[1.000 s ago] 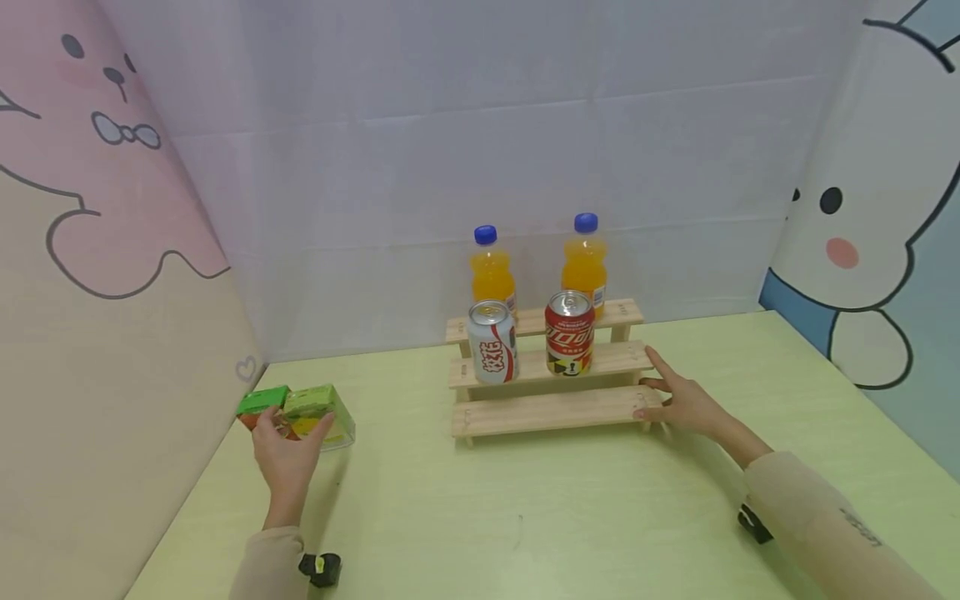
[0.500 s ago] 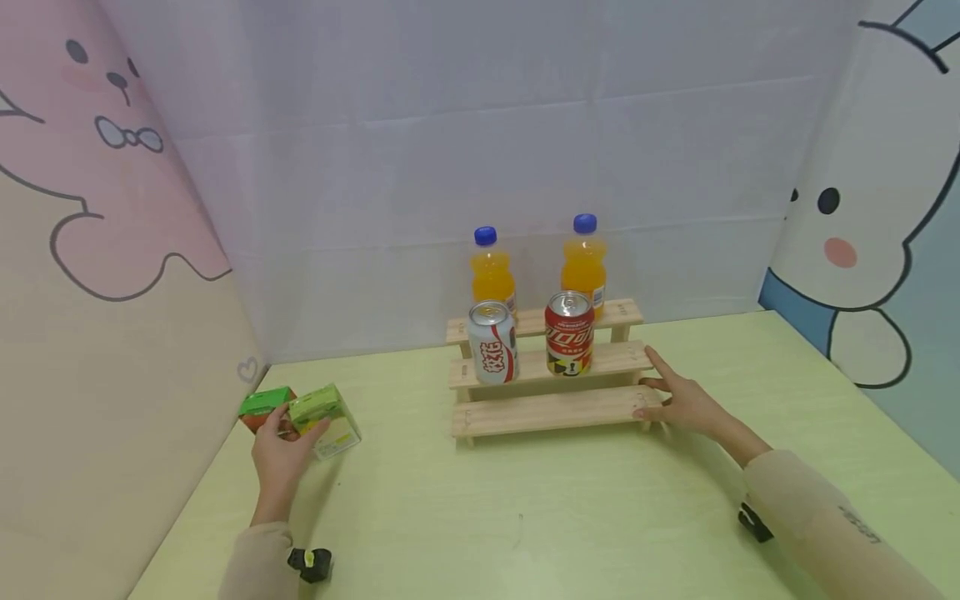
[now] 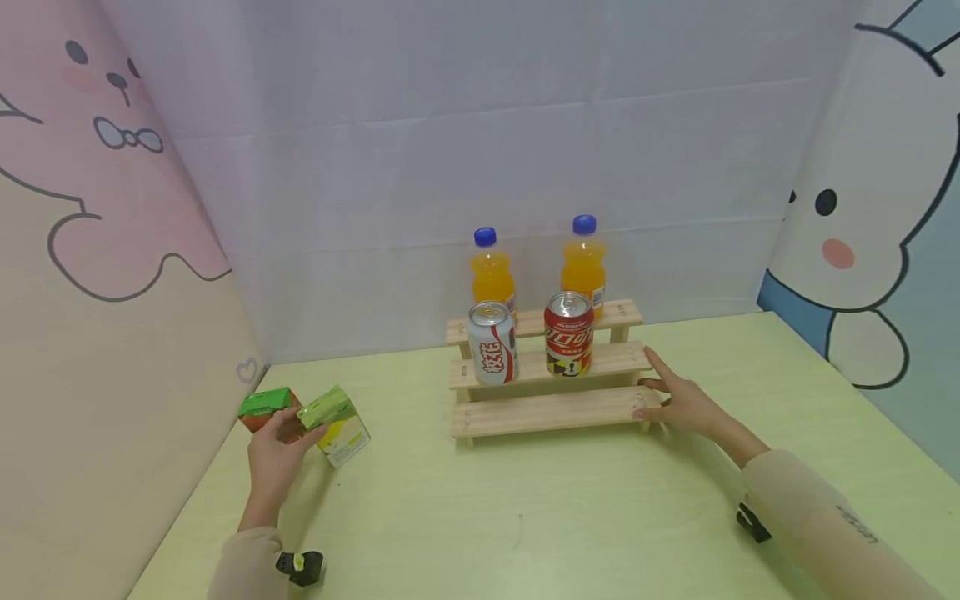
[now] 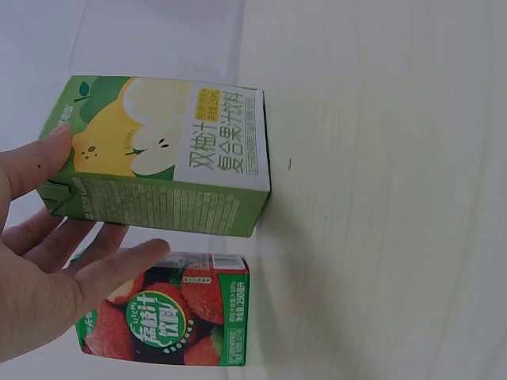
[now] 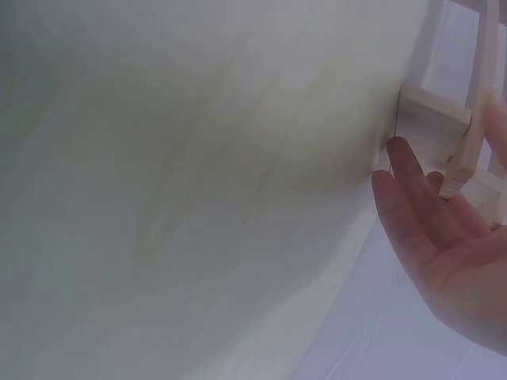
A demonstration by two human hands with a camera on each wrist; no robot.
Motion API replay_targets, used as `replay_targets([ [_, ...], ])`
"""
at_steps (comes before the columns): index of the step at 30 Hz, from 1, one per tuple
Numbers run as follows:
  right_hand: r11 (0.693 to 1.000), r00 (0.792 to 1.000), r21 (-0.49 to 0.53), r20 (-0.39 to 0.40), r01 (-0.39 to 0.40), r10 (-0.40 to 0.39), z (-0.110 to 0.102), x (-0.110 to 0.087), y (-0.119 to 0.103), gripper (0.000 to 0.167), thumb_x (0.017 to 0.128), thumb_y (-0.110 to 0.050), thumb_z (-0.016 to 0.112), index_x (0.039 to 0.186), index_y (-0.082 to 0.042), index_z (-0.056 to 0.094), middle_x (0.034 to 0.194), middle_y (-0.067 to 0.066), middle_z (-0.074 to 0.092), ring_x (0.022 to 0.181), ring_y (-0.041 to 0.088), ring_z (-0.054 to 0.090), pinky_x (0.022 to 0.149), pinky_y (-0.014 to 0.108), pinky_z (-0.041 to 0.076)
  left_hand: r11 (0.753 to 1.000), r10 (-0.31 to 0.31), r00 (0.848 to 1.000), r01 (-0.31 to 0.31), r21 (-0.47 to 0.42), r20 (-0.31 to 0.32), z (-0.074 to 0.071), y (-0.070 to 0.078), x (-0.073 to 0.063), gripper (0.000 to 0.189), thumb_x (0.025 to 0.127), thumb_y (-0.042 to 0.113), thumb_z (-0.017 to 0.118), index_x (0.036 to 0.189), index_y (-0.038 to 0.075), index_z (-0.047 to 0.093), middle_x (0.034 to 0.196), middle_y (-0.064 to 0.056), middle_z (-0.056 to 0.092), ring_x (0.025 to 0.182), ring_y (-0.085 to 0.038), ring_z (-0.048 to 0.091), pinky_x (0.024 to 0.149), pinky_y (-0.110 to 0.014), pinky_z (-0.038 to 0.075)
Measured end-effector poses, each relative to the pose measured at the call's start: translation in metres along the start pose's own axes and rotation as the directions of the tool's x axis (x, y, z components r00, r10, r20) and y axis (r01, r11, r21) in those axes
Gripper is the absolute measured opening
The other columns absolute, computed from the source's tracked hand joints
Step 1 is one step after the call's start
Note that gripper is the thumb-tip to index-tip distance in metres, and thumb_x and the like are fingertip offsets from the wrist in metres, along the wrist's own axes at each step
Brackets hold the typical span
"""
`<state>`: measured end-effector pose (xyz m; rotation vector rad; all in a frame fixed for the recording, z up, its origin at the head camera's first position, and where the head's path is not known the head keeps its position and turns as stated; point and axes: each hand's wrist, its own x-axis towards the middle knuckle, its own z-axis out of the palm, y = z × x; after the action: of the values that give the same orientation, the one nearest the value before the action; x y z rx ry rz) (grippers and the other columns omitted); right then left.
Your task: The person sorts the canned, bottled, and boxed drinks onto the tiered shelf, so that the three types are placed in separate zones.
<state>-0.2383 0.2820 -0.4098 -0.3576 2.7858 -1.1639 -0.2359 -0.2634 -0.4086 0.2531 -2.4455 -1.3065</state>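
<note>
My left hand (image 3: 273, 458) pinches a green and yellow juice box (image 3: 345, 437) near its top, thumb on the printed side. The box leans to the right in the head view. Close beside it, a red and green lychee juice box (image 4: 182, 317) stands partly behind my fingers. My right hand (image 3: 690, 408) holds the right end of a three-step wooden rack (image 3: 555, 410), thumb at the lowest plank and index finger stretched to the middle one. In the right wrist view the plank end (image 5: 467, 150) sits between thumb and fingers.
On the rack's middle step stand a white can (image 3: 492, 346) and a red can (image 3: 569, 337). Two orange drink bottles with blue caps, a left bottle (image 3: 491, 271) and a right bottle (image 3: 583, 262), occupy the top step. A white curtain (image 3: 375, 183) hangs behind the table (image 3: 487, 517).
The green and yellow juice box has come away from the lychee box, tilting and shifting right in my left hand. My right hand stays at the rack.
</note>
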Motion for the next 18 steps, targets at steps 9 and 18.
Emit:
replay_targets([
  [9, 1.0, 1.0, 0.007, -0.001, -0.005, 0.005, 0.0, 0.001, 0.003, 0.101, 0.081, -0.025, 0.069, 0.145, -0.006, -0.007, 0.129, 0.031, 0.04, 0.091, 0.047, 0.058, 0.081, 0.052, 0.046, 0.992, 0.117, 0.993, -0.117, 0.039, -0.017, 0.007, 0.01, -0.004, 0.041, 0.077, 0.005, 0.071, 0.113, -0.006, 0.055, 0.099, -0.019, 0.058, 0.075, 0.005, 0.044, 0.06, -0.008, 0.037],
  [18, 1.0, 1.0, 0.011, 0.002, -0.007, 0.007, -0.001, 0.001, 0.003, 0.101, 0.081, -0.027, 0.069, 0.145, -0.006, -0.007, 0.129, 0.032, 0.039, 0.09, 0.046, 0.058, 0.081, 0.053, 0.046, 0.985, 0.166, 0.986, -0.164, 0.043, -0.032, 0.009, 0.025, -0.008, 0.039, 0.075, 0.004, 0.073, 0.11, -0.002, 0.057, 0.096, -0.019, 0.063, 0.081, -0.013, 0.053, 0.056, -0.01, 0.039],
])
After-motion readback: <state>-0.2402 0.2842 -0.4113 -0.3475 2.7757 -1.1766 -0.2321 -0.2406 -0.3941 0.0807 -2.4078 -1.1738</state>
